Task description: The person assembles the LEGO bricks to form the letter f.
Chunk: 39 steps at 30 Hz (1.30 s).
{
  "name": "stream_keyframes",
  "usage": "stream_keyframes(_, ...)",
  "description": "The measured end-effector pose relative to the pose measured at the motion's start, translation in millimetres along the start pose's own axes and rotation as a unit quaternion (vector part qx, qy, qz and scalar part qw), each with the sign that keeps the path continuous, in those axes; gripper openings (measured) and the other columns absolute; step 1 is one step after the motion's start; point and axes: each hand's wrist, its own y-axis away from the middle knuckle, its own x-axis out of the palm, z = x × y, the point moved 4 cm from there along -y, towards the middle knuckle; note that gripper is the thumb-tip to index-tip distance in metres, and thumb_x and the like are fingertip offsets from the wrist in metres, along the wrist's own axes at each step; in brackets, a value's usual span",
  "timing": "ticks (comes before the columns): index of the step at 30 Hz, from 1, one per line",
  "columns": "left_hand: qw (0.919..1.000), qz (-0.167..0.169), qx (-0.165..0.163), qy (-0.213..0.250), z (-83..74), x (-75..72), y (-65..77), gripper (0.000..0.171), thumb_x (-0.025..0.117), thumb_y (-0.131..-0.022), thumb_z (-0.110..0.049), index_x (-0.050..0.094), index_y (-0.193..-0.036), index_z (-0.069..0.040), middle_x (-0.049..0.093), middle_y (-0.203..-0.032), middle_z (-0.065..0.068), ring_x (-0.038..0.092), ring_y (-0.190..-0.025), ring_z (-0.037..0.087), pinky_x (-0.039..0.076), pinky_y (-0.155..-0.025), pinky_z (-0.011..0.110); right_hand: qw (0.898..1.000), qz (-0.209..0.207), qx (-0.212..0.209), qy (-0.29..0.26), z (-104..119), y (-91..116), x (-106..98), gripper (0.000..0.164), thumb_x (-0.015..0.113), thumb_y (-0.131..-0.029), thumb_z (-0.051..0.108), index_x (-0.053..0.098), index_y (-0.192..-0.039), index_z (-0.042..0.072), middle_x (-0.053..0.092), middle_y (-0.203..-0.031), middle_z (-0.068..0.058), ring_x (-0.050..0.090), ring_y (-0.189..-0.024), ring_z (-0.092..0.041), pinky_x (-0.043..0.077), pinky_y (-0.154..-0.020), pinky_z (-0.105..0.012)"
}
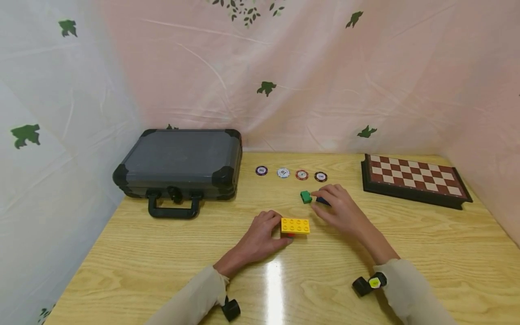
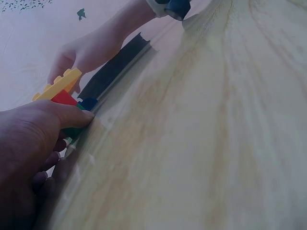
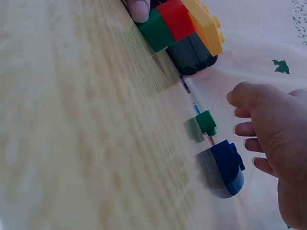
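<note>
My left hand (image 1: 260,239) grips a small stack of toy building bricks at the table's middle. The stack has a green brick (image 3: 156,31) at the bottom, a red brick (image 3: 175,19) above it and a wide yellow brick (image 1: 295,225) on top. In the left wrist view, the thumb lies against the lower part of the stack. My right hand (image 1: 341,211) hovers over a blue brick (image 3: 226,167) with a rounded side, its fingers spread apart and holding nothing. Just left of those fingertips lies a small green brick (image 1: 306,197).
A grey case (image 1: 183,155) with black corners and handle stands at the back left. Several poker chips, one of them red (image 1: 302,175), lie in a row behind the bricks. At the back right is a chessboard box (image 1: 414,178). A patterned cloth (image 1: 308,58) hangs behind the table.
</note>
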Motion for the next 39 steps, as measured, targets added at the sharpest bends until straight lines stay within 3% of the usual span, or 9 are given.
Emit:
stream_keyframes(10, 1.0, 0.001, 0.003, -0.003, -1.2, -0.1, -0.3, 0.037, 0.082, -0.09, -0.031, 0.068, -0.114, -0.008, 0.062, -0.118, 0.003, 0.053, -0.106, 0.022, 0.044, -0.096, 0.041, 0.999, 0.022, 0.021, 0.037, -9, -9, 10, 0.034, 0.085, -0.086, 0.015, 0.073, -0.115, 0.001, 0.065, -0.114, -0.016, 0.054, -0.106, -0.036, 0.043, -0.093, -0.056)
stream_keyframes(27, 1.0, 0.004, -0.001, 0.0, -0.6, -0.9, 0.1, 0.03, 0.082, -0.091, -0.033, 0.068, -0.108, -0.012, 0.062, -0.118, 0.002, 0.053, -0.107, 0.021, 0.043, -0.094, 0.04, 0.989, 0.118, 0.081, 0.045, -16, -14, 20, 0.045, 0.075, -0.096, 0.02, 0.065, -0.136, 0.0, 0.061, -0.133, -0.02, 0.048, -0.123, -0.04, 0.032, -0.101, -0.062)
stream_keyframes(39, 1.0, 0.003, 0.0, 0.008, 0.3, -0.8, 0.3, 0.03, 0.082, -0.09, -0.033, 0.067, -0.106, -0.013, 0.062, -0.117, 0.002, 0.052, -0.106, 0.02, 0.043, -0.094, 0.039, 0.988, 0.124, 0.078, 0.048, -15, -17, 23, 0.042, 0.076, -0.096, 0.02, 0.068, -0.132, 0.001, 0.063, -0.129, -0.019, 0.048, -0.121, -0.039, 0.032, -0.098, -0.061)
